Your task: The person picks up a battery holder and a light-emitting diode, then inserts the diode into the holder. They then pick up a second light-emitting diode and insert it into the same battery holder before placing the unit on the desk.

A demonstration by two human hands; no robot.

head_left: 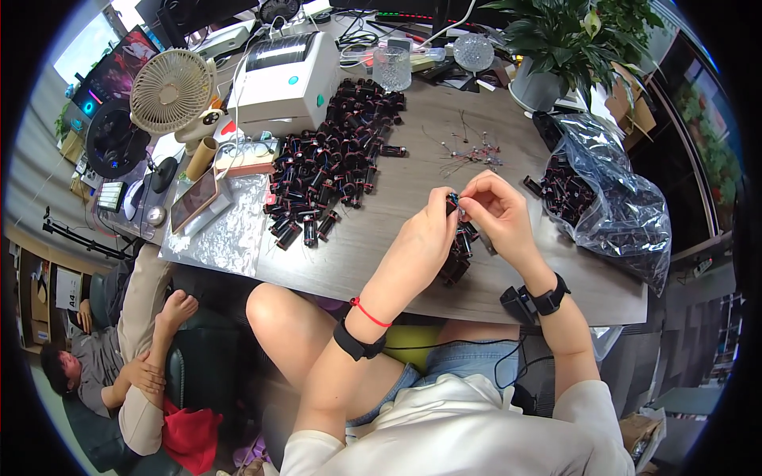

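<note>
My left hand (429, 230) is closed around a small black cylindrical part with thin wires (452, 203), holding it above the table. My right hand (502, 214) meets it there, thumb and fingertips pinched together at its end; what they grip is too small to make out. Below my hands lie several more black cylinders (456, 266), partly covered by my left hand. A large heap of similar black cylinders with red and dark wires (333, 159) spreads to the left. Beyond my hands sits a loose cluster of small wired pieces (476, 154).
On the right, a clear plastic bag (623, 218) lies open with more black cylinders inside. A white label printer (282, 87), a beige fan (171, 91), a glass cup (392, 70) and a potted plant (540, 83) stand around the wooden table (357, 266). Another person (95, 389) sits at left.
</note>
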